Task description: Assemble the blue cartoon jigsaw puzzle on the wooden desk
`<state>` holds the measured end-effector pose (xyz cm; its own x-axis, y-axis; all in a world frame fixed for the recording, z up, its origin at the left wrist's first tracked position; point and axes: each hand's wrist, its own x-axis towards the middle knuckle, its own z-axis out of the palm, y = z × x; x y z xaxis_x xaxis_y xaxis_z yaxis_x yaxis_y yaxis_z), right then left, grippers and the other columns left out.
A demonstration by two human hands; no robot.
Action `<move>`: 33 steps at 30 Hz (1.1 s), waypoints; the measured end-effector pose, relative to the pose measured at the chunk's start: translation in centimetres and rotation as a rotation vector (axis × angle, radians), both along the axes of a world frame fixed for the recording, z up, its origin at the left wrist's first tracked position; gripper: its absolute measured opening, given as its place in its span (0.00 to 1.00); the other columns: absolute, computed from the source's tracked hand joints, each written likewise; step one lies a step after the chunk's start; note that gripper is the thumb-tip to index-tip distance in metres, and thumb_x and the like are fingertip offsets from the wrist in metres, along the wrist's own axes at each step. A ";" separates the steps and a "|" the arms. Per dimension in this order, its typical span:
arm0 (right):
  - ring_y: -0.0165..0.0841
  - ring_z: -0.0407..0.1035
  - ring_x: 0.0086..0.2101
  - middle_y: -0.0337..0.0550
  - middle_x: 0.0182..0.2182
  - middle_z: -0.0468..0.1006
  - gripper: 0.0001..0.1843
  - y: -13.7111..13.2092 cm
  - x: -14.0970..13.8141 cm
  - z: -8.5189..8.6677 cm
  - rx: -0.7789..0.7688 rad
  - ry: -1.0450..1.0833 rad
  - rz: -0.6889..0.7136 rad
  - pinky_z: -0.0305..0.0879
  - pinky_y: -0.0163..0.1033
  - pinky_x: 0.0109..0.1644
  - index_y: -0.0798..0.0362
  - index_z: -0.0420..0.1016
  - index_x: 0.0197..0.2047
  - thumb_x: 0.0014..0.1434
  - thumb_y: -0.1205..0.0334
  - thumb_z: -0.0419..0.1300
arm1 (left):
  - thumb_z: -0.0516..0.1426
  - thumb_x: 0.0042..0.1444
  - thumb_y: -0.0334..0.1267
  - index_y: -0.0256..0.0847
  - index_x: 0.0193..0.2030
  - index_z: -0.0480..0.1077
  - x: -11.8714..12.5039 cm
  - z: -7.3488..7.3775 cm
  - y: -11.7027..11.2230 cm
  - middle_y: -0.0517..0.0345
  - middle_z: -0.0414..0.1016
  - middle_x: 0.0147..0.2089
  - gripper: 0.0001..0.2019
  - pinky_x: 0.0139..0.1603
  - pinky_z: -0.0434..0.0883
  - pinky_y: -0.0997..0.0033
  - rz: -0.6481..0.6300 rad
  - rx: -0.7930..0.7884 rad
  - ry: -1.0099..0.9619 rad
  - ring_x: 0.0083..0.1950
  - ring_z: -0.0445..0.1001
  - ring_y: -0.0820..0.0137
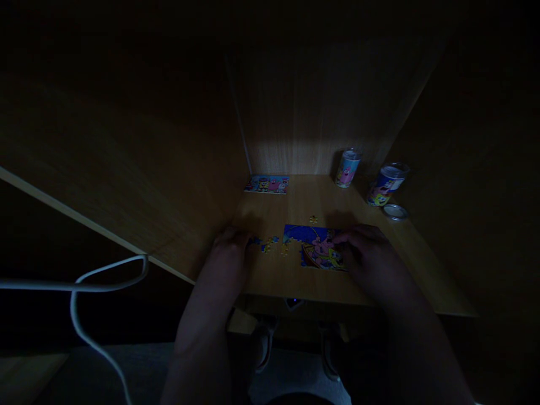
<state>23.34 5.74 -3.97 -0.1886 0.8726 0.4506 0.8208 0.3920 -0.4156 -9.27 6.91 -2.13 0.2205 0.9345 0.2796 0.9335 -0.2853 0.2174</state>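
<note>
Right hand flat on part-built jigsaw; left hand beside loose pieces, grip unclear. Behind jigsaw: two tins, contents unseen; open one's lid on desk.

A partly assembled jigsaw, blue with pink and yellow cartoon figures, lies flat near the worktop's front edge. A few loose pieces lie just left of it, one just behind.
</note>
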 end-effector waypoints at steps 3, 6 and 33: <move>0.45 0.74 0.47 0.47 0.44 0.84 0.12 0.1 0.1 -0.1 -0.006 -0.009 -0.008 0.72 0.53 0.56 0.47 0.84 0.44 0.65 0.69 0.59 | 0.56 0.69 0.31 0.40 0.52 0.80 0.1 0.0 0.2 0.44 0.79 0.53 0.12 0.59 0.77 0.48 0.003 0.006 -0.034 0.52 0.79 0.53; 0.45 0.74 0.47 0.48 0.43 0.83 0.11 0.1 0.1 -0.1 -0.006 -0.017 -0.026 0.71 0.53 0.56 0.48 0.84 0.44 0.66 0.67 0.59 | 0.57 0.69 0.32 0.41 0.49 0.80 0.0 0.1 0.2 0.47 0.79 0.50 0.09 0.56 0.78 0.51 -0.010 -0.013 -0.061 0.50 0.79 0.55; 0.45 0.75 0.46 0.49 0.43 0.83 0.11 0.1 0.0 -0.1 -0.015 -0.026 -0.048 0.71 0.52 0.56 0.49 0.84 0.44 0.67 0.67 0.59 | 0.56 0.70 0.32 0.45 0.47 0.79 0.9 2.4 -0.3 0.52 0.86 0.42 0.10 0.42 0.72 0.66 0.227 -0.236 -0.110 0.42 0.84 0.60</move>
<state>23.33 5.85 -4.06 -0.1574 0.8875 0.4330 0.8490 0.3456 -0.3998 -8.39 6.60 0.23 -0.0196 0.9980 0.0606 0.9347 -0.0032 0.3554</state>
